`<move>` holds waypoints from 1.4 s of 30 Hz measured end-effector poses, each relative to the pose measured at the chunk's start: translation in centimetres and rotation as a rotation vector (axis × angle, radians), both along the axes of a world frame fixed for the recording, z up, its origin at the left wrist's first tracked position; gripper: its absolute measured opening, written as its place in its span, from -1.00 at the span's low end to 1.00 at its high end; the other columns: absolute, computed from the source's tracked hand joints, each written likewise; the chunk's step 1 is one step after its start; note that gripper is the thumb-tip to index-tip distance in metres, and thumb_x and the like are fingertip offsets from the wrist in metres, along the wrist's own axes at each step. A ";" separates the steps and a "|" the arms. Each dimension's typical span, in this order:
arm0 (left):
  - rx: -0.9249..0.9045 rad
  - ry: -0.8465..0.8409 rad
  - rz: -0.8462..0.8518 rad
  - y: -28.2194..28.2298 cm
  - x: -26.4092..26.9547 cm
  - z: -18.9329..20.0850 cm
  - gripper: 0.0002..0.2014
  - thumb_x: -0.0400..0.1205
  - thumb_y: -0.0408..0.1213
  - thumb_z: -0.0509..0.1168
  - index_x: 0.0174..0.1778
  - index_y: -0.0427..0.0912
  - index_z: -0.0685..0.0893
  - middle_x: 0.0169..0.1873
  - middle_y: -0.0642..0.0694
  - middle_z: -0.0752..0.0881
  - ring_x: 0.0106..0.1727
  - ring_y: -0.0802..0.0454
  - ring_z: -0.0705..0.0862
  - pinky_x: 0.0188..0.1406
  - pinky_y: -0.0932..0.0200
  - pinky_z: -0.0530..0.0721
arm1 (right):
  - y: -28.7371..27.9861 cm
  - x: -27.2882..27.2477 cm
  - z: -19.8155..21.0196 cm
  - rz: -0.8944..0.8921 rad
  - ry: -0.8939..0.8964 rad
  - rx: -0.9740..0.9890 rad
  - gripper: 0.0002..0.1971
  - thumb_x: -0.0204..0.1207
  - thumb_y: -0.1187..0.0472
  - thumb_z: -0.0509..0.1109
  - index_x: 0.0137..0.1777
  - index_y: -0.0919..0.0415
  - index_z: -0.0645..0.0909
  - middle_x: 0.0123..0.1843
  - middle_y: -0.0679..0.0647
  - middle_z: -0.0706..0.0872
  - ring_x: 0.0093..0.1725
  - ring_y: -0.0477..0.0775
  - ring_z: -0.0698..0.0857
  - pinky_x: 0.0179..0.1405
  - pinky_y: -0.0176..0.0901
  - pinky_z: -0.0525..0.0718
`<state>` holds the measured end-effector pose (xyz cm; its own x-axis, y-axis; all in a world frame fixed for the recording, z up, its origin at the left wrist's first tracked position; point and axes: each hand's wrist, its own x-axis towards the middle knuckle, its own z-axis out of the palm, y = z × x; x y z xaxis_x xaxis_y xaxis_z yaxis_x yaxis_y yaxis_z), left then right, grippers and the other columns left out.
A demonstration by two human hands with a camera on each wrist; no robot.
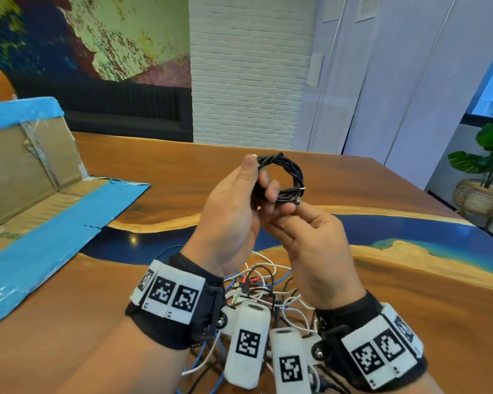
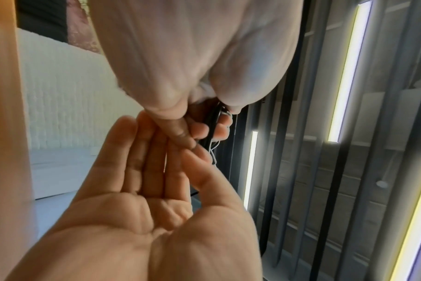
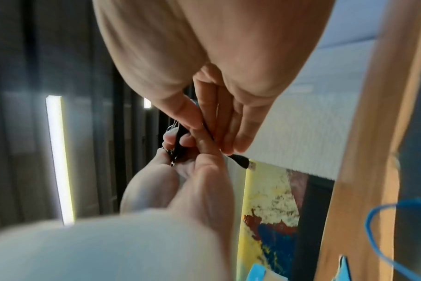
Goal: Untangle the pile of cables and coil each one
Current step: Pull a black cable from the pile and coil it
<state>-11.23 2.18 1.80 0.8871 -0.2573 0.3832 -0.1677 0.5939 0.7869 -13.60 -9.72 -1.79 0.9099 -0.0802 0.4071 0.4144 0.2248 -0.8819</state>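
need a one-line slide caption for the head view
Left hand holds a coiled black cable above the table while the right hand works its end; tangled cables wait below.

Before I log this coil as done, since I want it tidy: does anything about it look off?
Slightly. The black coil, held above the table by the left hand, has plug ends jutting out untucked; the right hand works there. The tangled pile below remains unsorted.

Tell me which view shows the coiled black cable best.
Head view: the whole black coil shows, held up by the left hand. Both wrist views show only short black strands between fingers; the right wrist view adds a plug.
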 end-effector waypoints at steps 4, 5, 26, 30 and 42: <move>0.064 -0.082 0.019 0.2 -0.1 0.0 -0.66 0.72 0.01 0.12 -0.16 -0.20 0.53 -0.29 -0.12 0.62 -0.26 0.05 0.59 -0.14 0.14 0.65 | 0.0 -0.4 0.4 0.109 0.042 0.227 -0.81 0.56 0.16 0.46 -0.01 0.29 0.81 0.05 0.30 0.79 0.12 0.23 0.76 0.33 0.15 0.71; 0.076 -0.099 0.009 0.3 -0.1 0.0 -0.67 0.72 -0.01 0.13 -0.15 -0.21 0.55 -0.27 -0.12 0.64 -0.22 0.04 0.63 -0.13 0.16 0.68 | 0.0 -0.4 0.4 0.082 0.036 0.224 -0.76 0.56 0.11 0.54 0.06 0.29 0.82 0.12 0.29 0.81 0.15 0.21 0.76 0.32 0.13 0.73; 0.155 -0.088 0.212 0.6 1.0 -0.9 -0.58 0.76 -0.51 0.24 0.46 -0.01 0.47 -0.17 -0.09 0.76 -0.46 0.04 0.49 -0.34 0.14 0.55 | -1.3 0.2 0.9 0.114 0.213 0.320 -0.55 0.40 0.24 0.47 0.33 0.16 0.62 0.08 0.12 0.87 0.00 0.04 0.83 -0.03 -0.05 0.64; 0.207 -0.089 0.246 0.8 1.3 -1.0 -0.69 0.73 -0.51 0.29 0.33 -0.09 0.61 -0.24 -0.08 0.77 -0.50 0.01 0.33 -0.51 0.11 0.22 | -1.0 0.2 1.0 0.084 0.224 0.276 -0.39 0.35 0.26 0.52 0.45 0.26 0.56 0.15 0.19 0.85 0.10 0.18 0.83 -0.02 0.02 0.65; 0.197 -0.056 0.199 1.0 1.2 -0.8 -0.77 0.68 -0.46 0.36 0.17 -0.08 0.71 -0.14 -0.20 0.79 -0.56 0.06 0.37 -0.59 0.24 0.30 | -0.5 0.0 0.9 0.106 0.131 0.391 -0.54 0.46 0.32 0.47 0.37 0.12 0.53 0.07 0.13 0.87 0.05 0.12 0.79 0.07 0.03 0.64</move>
